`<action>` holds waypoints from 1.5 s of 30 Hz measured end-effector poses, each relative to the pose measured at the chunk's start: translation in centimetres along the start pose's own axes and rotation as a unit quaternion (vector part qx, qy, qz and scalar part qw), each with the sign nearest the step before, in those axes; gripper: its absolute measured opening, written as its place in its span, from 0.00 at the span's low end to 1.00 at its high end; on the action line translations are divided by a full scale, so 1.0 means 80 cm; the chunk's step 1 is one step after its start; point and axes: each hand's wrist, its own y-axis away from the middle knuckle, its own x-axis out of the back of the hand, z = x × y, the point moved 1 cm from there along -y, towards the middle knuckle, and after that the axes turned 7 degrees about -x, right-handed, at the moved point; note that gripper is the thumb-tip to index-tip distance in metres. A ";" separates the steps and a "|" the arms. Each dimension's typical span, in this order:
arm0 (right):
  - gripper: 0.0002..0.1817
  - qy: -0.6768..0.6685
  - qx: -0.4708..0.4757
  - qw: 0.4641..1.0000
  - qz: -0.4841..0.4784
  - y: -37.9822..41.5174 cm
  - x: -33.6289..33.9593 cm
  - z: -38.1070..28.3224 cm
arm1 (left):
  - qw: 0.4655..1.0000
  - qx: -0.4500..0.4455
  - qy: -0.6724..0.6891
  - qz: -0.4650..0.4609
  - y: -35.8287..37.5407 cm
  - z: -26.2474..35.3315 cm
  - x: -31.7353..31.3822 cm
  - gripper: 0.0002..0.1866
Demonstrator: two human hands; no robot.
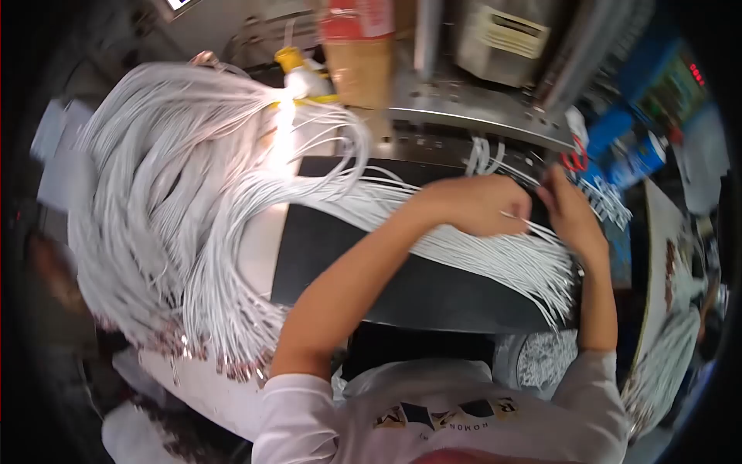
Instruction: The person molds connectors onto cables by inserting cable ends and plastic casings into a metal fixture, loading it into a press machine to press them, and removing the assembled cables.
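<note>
A thick spread of white cables (495, 259) lies across a black work surface (332, 255). My left hand (487, 205) is just above it, fingers curled, with a thin white cable poking out beside them. My right hand (572, 213) is close by on the right, slightly blurred. Its fingers are bent together near the edge of the metal machine (479, 116); whatever they pinch is hidden. Between the hands and the machine, a few white cable loops (483, 155) stand up.
A large bundle of white cables (147, 170) hangs on the left, tied near a bright lamp glare. On the right are a blue spray can (638, 162), a blue box with a red display (668, 85) and another cable bundle (665, 371). Below the surface sits a round container (506, 359).
</note>
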 end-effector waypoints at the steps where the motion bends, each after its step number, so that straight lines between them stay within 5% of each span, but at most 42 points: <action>1: 0.20 -0.024 -0.028 0.998 -0.042 0.004 0.008 -0.005 | 0.999 0.041 0.030 -0.015 -0.003 0.021 -0.001 0.14; 8: 0.17 -0.038 -0.134 0.979 -0.152 0.004 0.027 -0.016 | 0.933 0.086 0.328 -0.120 -0.016 0.042 -0.031 0.18; 11: 0.18 -0.043 -0.046 0.998 -0.030 0.014 0.014 0.007 | 0.889 0.062 0.427 -0.155 -0.015 0.050 -0.028 0.18; 12: 0.20 -0.042 -0.097 0.992 -0.067 0.015 0.019 0.013 | 0.875 0.051 0.450 -0.173 -0.017 0.050 -0.031 0.18; 18: 0.19 -0.045 -0.051 0.997 -0.022 0.022 0.012 0.029 | 0.819 0.075 0.530 -0.208 -0.054 0.036 -0.118 0.15; 20: 0.17 -0.109 -0.108 0.979 -0.134 0.023 0.031 0.040 | 0.792 0.083 0.583 -0.163 -0.059 0.034 -0.151 0.14; 22: 0.14 -0.266 -0.149 0.917 -0.257 0.019 0.056 0.025 | 0.854 0.145 0.491 -0.086 -0.056 0.029 -0.131 0.14; 24: 0.15 -0.364 -0.141 0.884 -0.256 0.026 0.051 0.018 | 0.928 0.198 0.313 -0.044 -0.056 0.005 -0.109 0.13; 25: 0.15 -0.414 -0.140 0.864 -0.252 0.032 0.048 0.014 | 0.895 0.219 0.387 0.039 -0.047 -0.013 -0.102 0.12; 27: 0.17 -0.405 -0.106 0.888 -0.191 0.036 0.033 0.013 | 0.885 0.227 0.406 0.017 -0.027 -0.003 -0.053 0.13; 31: 0.10 -0.374 -0.076 0.923 -0.046 0.033 0.024 0.010 | 0.893 0.174 0.399 0.115 -0.029 -0.026 -0.044 0.13; 33: 0.15 -0.388 -0.086 0.917 0.004 0.030 0.021 -0.012 | 0.867 0.189 0.443 0.125 -0.028 -0.025 -0.042 0.13; 41: 0.19 -0.468 -0.007 0.880 -0.081 0.023 0.007 -0.005 | 0.839 0.224 0.465 0.173 -0.030 -0.016 -0.059 0.11; 43: 0.19 -0.330 -0.034 0.939 -0.096 0.023 0.014 0.003 | 0.865 0.252 0.404 0.159 -0.034 -0.002 -0.052 0.13; 45: 0.19 -0.229 0.060 0.972 0.005 0.020 0.013 0.000 | 0.881 0.259 0.370 0.141 -0.031 0.005 -0.049 0.14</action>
